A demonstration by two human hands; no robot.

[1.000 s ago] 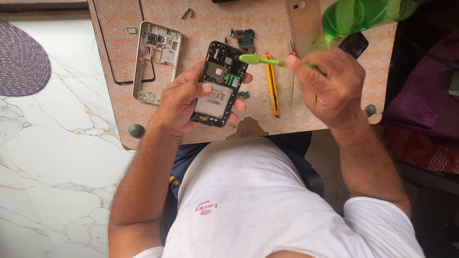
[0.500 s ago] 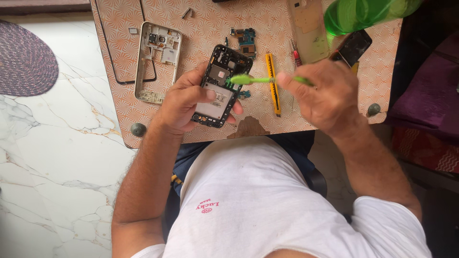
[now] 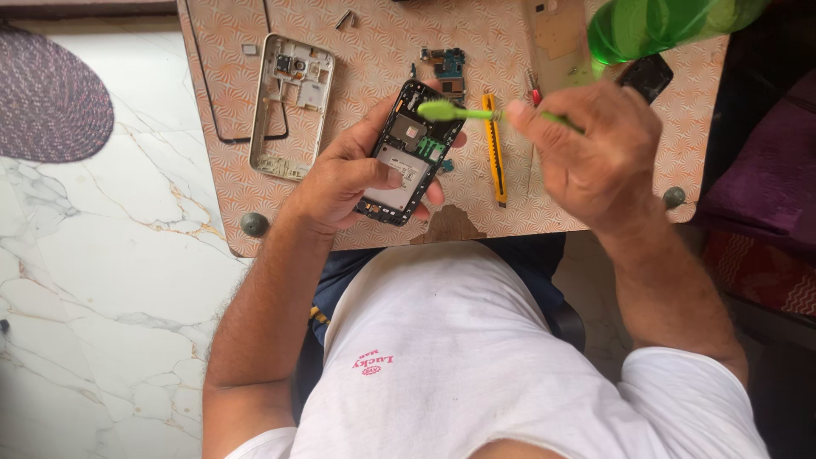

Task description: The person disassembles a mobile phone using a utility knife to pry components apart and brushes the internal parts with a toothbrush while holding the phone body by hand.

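Head view: left hand (image 3: 340, 183) grips opened phone (image 3: 410, 153), toothbrush (image 3: 476, 112) above.

Left hand (image 3: 344, 183) holding opened phone (image 3: 410, 153), right hand (image 3: 595, 153) gripping green toothbrush (image 3: 455, 111)

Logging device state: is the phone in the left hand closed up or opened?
Opened: the phone in the left hand shows bare internal parts, back off.

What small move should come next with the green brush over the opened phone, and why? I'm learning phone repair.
Probably a short stroke down: the right hand holds the green plastic brush at the top edge of the opened black phone body, which the left hand grips.
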